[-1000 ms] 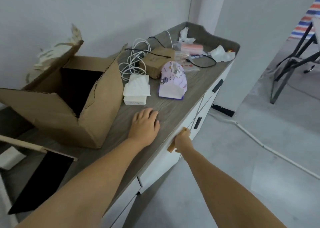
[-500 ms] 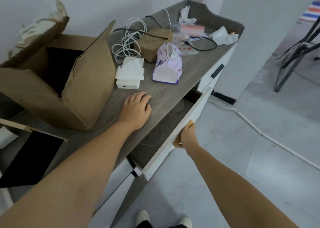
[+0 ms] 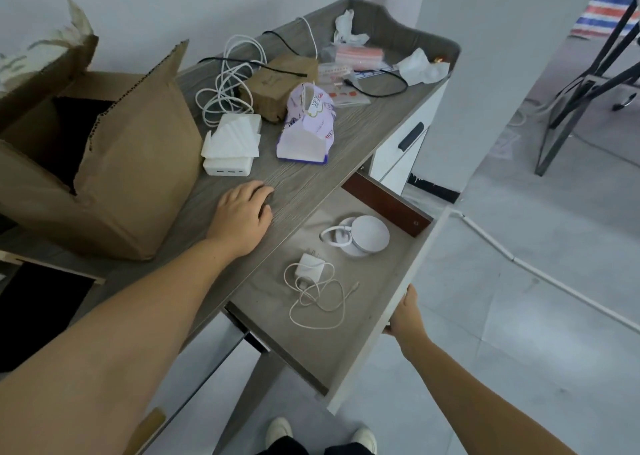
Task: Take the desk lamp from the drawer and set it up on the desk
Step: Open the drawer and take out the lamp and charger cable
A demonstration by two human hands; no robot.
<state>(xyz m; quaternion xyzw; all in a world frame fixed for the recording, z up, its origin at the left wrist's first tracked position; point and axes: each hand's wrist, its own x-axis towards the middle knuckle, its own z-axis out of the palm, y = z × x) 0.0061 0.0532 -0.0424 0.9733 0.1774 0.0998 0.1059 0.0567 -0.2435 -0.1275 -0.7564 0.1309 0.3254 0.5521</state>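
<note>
My right hand [image 3: 405, 316] is curled around the front edge of the drawer [image 3: 408, 274], holding it pulled out. My left hand [image 3: 242, 215] lies flat on the worktop [image 3: 311, 177], fingers spread a little, holding nothing.

Inside the drawer I see the lamp [image 3: 360, 238]. It is white and folded up, with a round base and a thin ring head lying next to it on the side toward the worktop. It sits in the far part of the drawer, close to the brown side wall. Nearer to me lies a white plug [image 3: 310, 267] with a thin cord [image 3: 318, 302] in loose loops. The plug is near the lamp but not touching it.

The lamp is between my two hands. It lies ahead and to the left of my right hand, and to the right and a bit lower than my left hand. I think my left hand is a little nearer and it is free, so it could reach in. The folded lamp's long way runs across the drawer, from the ring to the base.

On the worktop sit a big cardboard box [image 3: 131, 177], a white charger block [image 3: 228, 167] and a purple tissue pack [image 3: 306, 125].
</note>
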